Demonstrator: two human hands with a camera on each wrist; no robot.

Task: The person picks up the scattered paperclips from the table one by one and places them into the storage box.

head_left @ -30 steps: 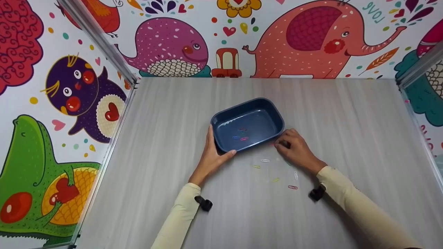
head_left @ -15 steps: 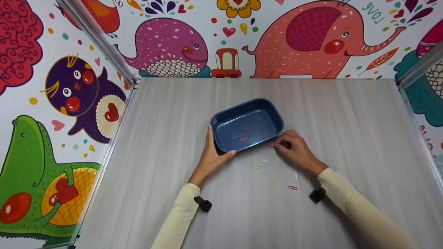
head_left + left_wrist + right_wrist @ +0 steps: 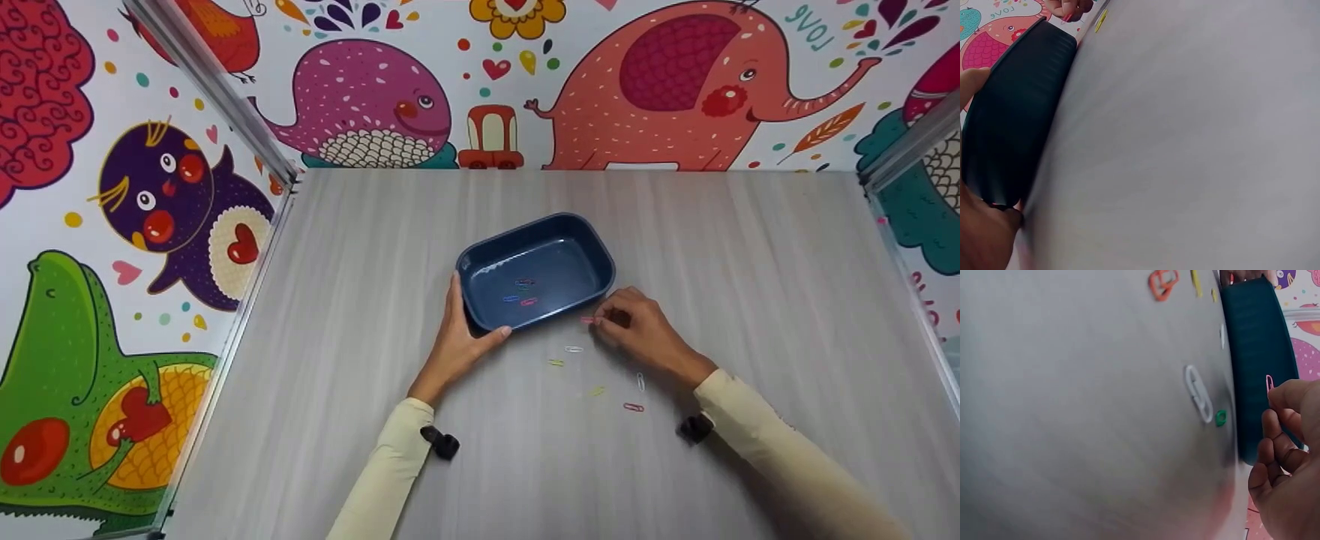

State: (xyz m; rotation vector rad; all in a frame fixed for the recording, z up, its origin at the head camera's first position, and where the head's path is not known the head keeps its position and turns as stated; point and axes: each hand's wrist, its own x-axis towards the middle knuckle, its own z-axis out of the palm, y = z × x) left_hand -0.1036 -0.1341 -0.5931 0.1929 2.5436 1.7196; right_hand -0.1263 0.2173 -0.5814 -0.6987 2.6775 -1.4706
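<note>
A dark blue rectangular tray [image 3: 562, 262] sits at an angle on the table. My left hand [image 3: 454, 341] grips its near left corner, thumb along the near side and fingers on the left side. Between right thumb and forefinger I pinch a pink paper clip [image 3: 1269, 382], also visible in the head view. The right hand [image 3: 641, 322] is just off the tray's near right corner, over the table. Inside the tray lie a blue paper clip [image 3: 511, 298], a pink-red paper clip [image 3: 529, 302] and a few darker ones [image 3: 525, 283].
Loose paper clips lie in front of the tray: white [image 3: 574, 349], yellow [image 3: 556, 363], another yellow [image 3: 598, 391], white [image 3: 641, 382] and red [image 3: 634, 407]. A green clip [image 3: 1220, 418] shows in the right wrist view. Cartoon-printed walls [image 3: 375, 105] border the table.
My right hand has drawn back slightly from the tray's corner toward me, and the pinched pink paper clip now shows more fully. The left hand and tray have stayed put.
</note>
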